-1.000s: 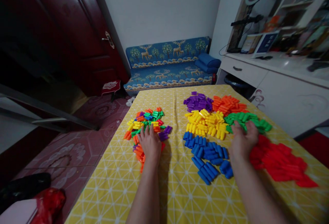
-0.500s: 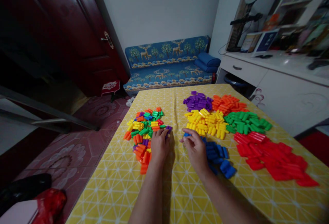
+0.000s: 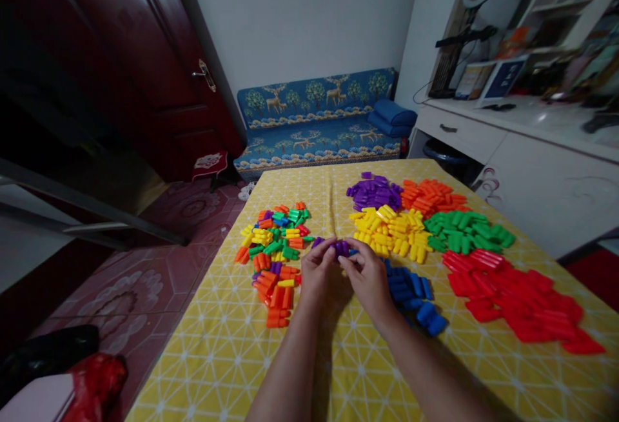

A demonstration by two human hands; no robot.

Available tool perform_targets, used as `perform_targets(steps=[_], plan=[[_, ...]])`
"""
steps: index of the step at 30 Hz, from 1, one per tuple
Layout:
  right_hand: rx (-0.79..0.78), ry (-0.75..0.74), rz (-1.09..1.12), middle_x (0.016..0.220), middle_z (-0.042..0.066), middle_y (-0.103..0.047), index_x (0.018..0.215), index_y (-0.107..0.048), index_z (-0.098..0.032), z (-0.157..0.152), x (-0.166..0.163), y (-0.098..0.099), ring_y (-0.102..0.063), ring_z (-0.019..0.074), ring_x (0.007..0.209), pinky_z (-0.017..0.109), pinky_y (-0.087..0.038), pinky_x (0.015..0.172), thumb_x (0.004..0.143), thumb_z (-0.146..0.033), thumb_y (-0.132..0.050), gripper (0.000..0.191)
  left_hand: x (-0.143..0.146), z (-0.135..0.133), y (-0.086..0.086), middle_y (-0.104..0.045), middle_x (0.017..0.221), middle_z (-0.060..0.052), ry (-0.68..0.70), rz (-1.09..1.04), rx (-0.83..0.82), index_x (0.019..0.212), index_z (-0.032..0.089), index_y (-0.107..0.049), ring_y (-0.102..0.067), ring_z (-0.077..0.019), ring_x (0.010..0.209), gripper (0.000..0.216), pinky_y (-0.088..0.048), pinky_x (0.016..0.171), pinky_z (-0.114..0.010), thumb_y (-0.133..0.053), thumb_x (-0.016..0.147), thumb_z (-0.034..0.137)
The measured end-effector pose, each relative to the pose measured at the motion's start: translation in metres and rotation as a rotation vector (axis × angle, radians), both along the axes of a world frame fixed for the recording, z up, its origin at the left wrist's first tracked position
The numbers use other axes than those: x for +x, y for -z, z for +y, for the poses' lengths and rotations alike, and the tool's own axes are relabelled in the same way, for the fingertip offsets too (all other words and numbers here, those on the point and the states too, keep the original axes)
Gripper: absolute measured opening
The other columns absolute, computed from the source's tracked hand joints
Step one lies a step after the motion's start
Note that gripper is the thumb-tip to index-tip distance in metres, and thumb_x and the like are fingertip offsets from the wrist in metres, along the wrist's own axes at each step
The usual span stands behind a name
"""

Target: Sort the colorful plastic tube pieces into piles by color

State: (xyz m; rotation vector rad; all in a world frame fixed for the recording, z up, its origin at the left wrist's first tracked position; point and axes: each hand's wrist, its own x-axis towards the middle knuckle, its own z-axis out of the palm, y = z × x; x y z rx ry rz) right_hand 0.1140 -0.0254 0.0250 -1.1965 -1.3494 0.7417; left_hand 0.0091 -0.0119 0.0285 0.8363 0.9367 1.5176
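My left hand [image 3: 320, 271] and my right hand [image 3: 368, 275] meet over the middle of the yellow tablecloth [image 3: 338, 364]. Both pinch purple blocks [image 3: 338, 247] held between the fingertips. Left of my hands lies a mixed pile of coloured blocks [image 3: 275, 248]. To the right lie sorted piles: blue [image 3: 411, 293], yellow [image 3: 391, 228], purple [image 3: 372, 191], orange [image 3: 428, 195], green [image 3: 467, 231] and red [image 3: 517, 296]. The blue pile touches my right hand's side.
A dark red door [image 3: 159, 67] stands at the left, a blue patterned sofa [image 3: 319, 119] behind the table, a white cabinet [image 3: 532, 157] with clutter at the right. A red and black bundle [image 3: 72, 377] lies on the floor at the lower left.
My right hand came from the green and red piles to the middle. My left hand lifted from the mixed pile with purple blocks. Both hands now meet on them.
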Motion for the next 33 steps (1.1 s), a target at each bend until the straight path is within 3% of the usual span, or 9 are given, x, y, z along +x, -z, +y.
perform_targets(steps=[5,9,11,14,18,23,29,33], plan=[[-0.039,-0.020,-0.066,0.090,0.005,-0.071,0.107,-0.068,-0.018,0.032,0.019,-0.010,-0.055,0.0104,0.050,0.025,-0.047,0.050,0.074,-0.031,-0.065,0.035,-0.010,0.004,0.004,-0.074,0.104,-0.012,-0.012,0.121,0.011,0.104,0.018,-0.073,-0.069,-0.0244,0.095,0.043,-0.054,0.080,-0.036,-0.076,0.073,0.048],[-0.027,0.167,-0.049,0.079,0.005,-0.069,0.091,-0.072,-0.014,0.088,0.056,-0.028,-0.056,0.0129,0.053,0.026,-0.047,0.051,0.067,-0.033,-0.068,0.031,-0.023,0.013,0.014,-0.072,0.106,-0.013,-0.190,0.391,0.082,0.100,0.016,-0.072,-0.067,-0.0243,0.102,0.032,-0.054,0.084,-0.036,-0.063,0.084,0.043],[-0.045,0.267,0.046,0.081,0.007,-0.068,0.098,-0.070,-0.011,0.114,0.075,-0.036,-0.059,0.0140,0.055,0.028,-0.049,0.052,0.065,-0.031,-0.068,0.039,-0.027,0.016,0.018,-0.071,0.106,-0.013,-0.273,0.565,0.152,0.101,0.016,-0.071,-0.066,-0.0235,0.103,0.028,-0.053,0.088,-0.039,-0.057,0.087,0.036],[-0.021,0.317,0.181,0.104,0.014,-0.068,0.117,-0.062,-0.010,0.128,0.089,-0.039,-0.066,0.0167,0.068,0.031,-0.054,0.062,0.064,-0.026,-0.068,0.056,-0.029,0.018,0.023,-0.065,0.121,-0.014,-0.300,0.889,0.282,0.114,0.017,-0.067,-0.058,-0.0250,0.117,0.031,-0.046,0.102,-0.045,-0.054,0.088,0.023],[0.032,0.219,0.127,0.125,0.016,-0.062,0.121,-0.059,-0.014,0.090,0.066,-0.026,-0.068,0.0203,0.090,0.033,-0.055,0.076,0.070,-0.031,-0.068,0.055,-0.027,0.019,0.028,-0.055,0.135,-0.015,-0.233,1.257,0.312,0.125,0.019,-0.062,-0.044,-0.0289,0.132,0.044,-0.038,0.110,-0.049,-0.051,0.084,0.010],[-0.075,-0.043,0.061,0.108,0.010,-0.070,0.113,-0.063,-0.019,0.019,0.012,0.000,-0.067,0.0176,0.074,0.032,-0.056,0.069,0.078,-0.033,-0.064,0.038,-0.029,0.019,0.025,-0.066,0.116,-0.012,-0.173,1.385,0.271,0.111,0.022,-0.070,-0.056,-0.0262,0.110,0.033,-0.047,0.097,-0.044,-0.050,0.087,0.013],[0.060,-0.123,-0.020,0.112,0.009,-0.066,0.104,-0.068,-0.022,-0.017,-0.020,0.004,-0.066,0.0187,0.084,0.031,-0.056,0.072,0.085,-0.024,-0.057,0.022,-0.034,0.020,0.020,-0.070,0.100,-0.010,-0.128,1.221,0.212,0.107,0.020,-0.071,-0.063,-0.0222,0.096,0.028,-0.049,0.087,-0.036,-0.051,0.088,0.017],[0.054,-0.182,-0.084,0.088,0.005,-0.068,0.093,-0.068,-0.023,-0.030,-0.031,0.010,-0.065,0.0185,0.077,0.028,-0.053,0.066,0.091,-0.032,-0.053,0.017,-0.039,0.026,0.025,-0.074,0.095,-0.009,-0.179,0.862,0.137,0.100,0.018,-0.072,-0.067,-0.0210,0.090,0.023,-0.051,0.082,-0.033,-0.054,0.087,0.024]])
